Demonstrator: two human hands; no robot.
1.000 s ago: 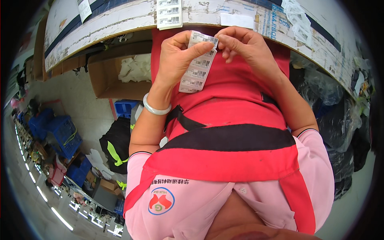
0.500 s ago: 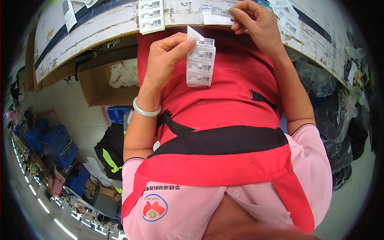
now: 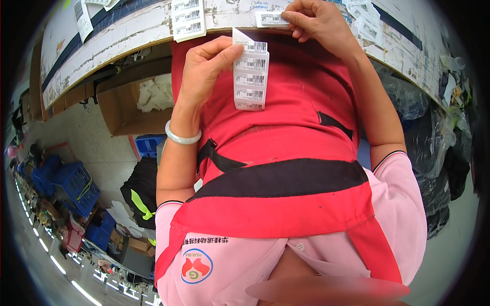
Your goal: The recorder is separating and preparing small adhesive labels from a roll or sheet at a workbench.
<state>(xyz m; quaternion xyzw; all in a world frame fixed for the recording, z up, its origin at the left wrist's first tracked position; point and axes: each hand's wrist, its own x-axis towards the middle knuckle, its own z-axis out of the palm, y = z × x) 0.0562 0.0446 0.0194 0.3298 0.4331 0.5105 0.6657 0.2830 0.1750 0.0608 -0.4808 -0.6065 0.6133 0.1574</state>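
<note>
My left hand (image 3: 210, 64) pinches the top of a strip of white barcode labels (image 3: 250, 81) between thumb and fingers. The strip hangs down in front of the red apron (image 3: 286, 102), with a pointed corner of paper folded up at its top. At the table's near edge, my right hand (image 3: 321, 28) has its thumb and forefinger closed on the right end of a single barcode label (image 3: 273, 19). That label lies over a small white piece on the tabletop, which it mostly covers. The fingertips hide the label's right end.
On the worn white table (image 3: 138, 28) lies a stack of barcode labels (image 3: 188, 19), left of my hands. Clear plastic packets (image 3: 368, 25) with labels lie to the right. Below the table stand an open cardboard box (image 3: 120, 107) and dark plastic bags (image 3: 423, 137).
My right hand has brought the single label down and left onto the small white piece, which showed below it before. The left hand still holds the strip, with the view slightly shifted.
</note>
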